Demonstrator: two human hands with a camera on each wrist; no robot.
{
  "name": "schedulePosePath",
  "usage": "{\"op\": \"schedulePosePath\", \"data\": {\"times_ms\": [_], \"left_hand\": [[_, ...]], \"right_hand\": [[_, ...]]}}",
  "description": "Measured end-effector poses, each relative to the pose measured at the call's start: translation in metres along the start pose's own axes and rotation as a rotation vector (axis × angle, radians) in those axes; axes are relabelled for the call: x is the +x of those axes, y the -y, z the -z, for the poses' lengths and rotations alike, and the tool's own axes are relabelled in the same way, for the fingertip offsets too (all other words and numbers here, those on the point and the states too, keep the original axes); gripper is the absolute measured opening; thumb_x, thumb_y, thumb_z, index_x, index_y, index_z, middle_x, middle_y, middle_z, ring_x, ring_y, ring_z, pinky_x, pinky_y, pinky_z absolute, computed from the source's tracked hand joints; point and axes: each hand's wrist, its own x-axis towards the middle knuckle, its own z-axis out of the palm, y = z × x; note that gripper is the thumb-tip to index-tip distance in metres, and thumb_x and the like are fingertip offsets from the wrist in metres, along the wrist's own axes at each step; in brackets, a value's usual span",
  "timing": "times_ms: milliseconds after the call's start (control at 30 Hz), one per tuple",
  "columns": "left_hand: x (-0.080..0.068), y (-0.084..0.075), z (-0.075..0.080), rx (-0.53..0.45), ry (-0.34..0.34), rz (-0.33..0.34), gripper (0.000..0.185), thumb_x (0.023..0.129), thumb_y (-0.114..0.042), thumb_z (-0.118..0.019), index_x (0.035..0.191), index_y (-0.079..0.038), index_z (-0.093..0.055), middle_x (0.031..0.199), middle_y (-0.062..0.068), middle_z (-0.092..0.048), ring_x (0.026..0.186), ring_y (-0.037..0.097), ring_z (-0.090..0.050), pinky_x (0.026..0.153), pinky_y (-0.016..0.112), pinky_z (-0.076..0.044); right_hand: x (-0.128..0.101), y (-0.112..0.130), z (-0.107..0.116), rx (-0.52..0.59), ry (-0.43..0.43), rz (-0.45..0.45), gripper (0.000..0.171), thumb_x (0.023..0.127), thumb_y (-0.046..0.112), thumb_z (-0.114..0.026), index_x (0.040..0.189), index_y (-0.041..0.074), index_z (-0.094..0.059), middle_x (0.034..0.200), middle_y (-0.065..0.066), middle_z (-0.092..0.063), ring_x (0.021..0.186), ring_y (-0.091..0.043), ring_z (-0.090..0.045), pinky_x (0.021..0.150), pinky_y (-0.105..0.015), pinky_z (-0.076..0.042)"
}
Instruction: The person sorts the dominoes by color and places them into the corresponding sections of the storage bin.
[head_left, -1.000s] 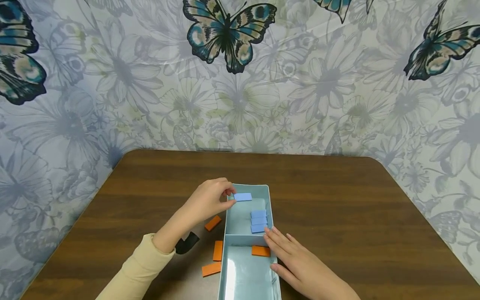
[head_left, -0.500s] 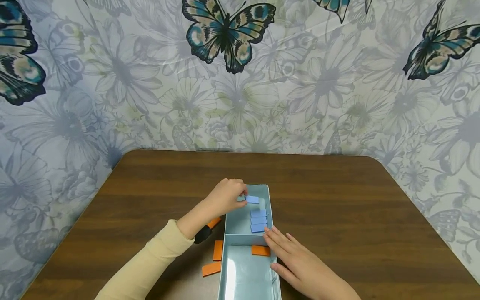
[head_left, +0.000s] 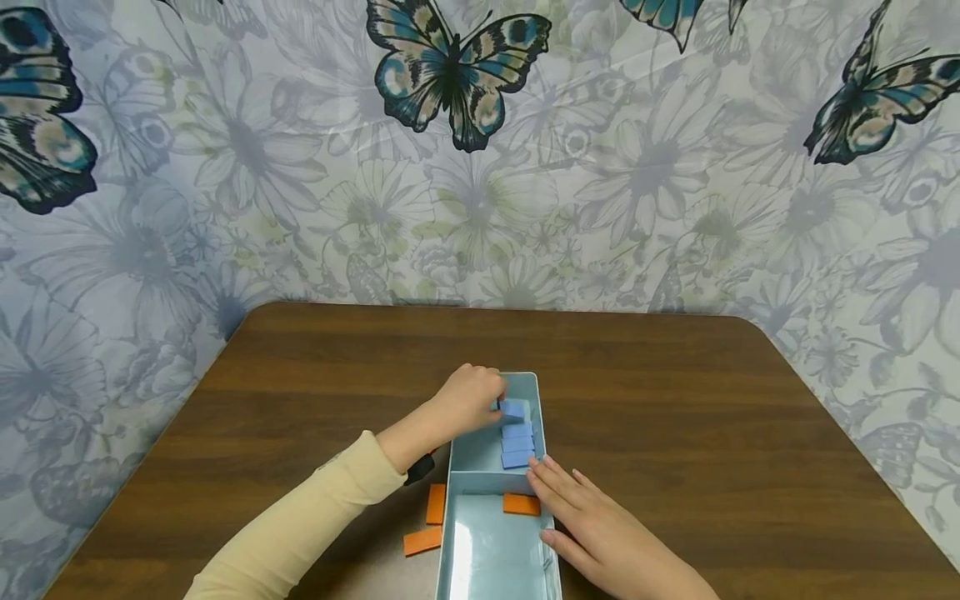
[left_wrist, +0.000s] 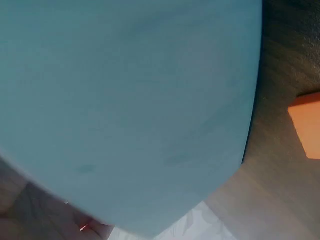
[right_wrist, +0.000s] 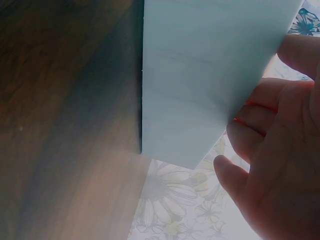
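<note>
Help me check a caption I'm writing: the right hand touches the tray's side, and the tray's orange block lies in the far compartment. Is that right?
Not quite: the orange block is in the near compartment, as the head view shows. The right hand does touch the side of the tray.

A small blue rectangular block (head_left: 513, 411), left end pinched, shows lower centre. A glossy pale-blue two-compartment tray (head_left: 497, 554) reaches the bottom edge.
</note>
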Motion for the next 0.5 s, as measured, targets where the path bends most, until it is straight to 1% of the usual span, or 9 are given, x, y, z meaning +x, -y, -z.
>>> {"op": "schedulePosePath", "data": {"times_ms": [167,300,400,500], "left_hand": [[0.002,-0.001,-0.008,-0.005,0.023,0.000,0.015,0.077,-0.022,-0.077,0.079,-0.010,-0.068,0.074,-0.002,-0.061,0.066,0.013,-0.057,0.059,0.028,-0.041],[0.004,-0.001,-0.012,-0.018,0.018,-0.011,0.015,0.077,-0.019,-0.077,0.075,-0.010,-0.065,0.069,-0.003,-0.058,0.062,0.011,-0.053,0.057,0.028,-0.039],[0.006,-0.002,-0.014,-0.012,0.017,-0.017,0.016,0.076,-0.017,-0.077,0.072,-0.010,-0.063,0.066,-0.003,-0.055,0.059,0.010,-0.050,0.057,0.028,-0.040],[0.009,-0.003,-0.017,-0.003,0.042,-0.016,0.019,0.077,-0.016,-0.076,0.069,-0.010,-0.060,0.062,-0.004,-0.051,0.057,0.009,-0.046,0.055,0.026,-0.040]], "right_hand": [[0.000,0.000,-0.001,0.024,0.006,0.010,0.053,0.099,0.030,-0.048,0.144,0.005,-0.035,0.150,-0.006,-0.027,0.136,-0.022,-0.022,0.105,-0.021,-0.003],[0.000,-0.001,-0.001,0.023,0.001,0.016,0.053,0.099,0.030,-0.047,0.144,0.005,-0.035,0.150,-0.007,-0.027,0.136,-0.022,-0.022,0.105,-0.021,-0.002],[0.000,-0.001,-0.001,0.019,0.000,0.014,0.053,0.099,0.030,-0.048,0.144,0.005,-0.035,0.150,-0.006,-0.027,0.136,-0.022,-0.022,0.105,-0.021,-0.002],[0.000,-0.001,-0.001,0.020,0.003,0.012,0.053,0.099,0.029,-0.048,0.144,0.004,-0.035,0.150,-0.006,-0.027,0.136,-0.022,-0.021,0.105,-0.020,-0.001]]}}
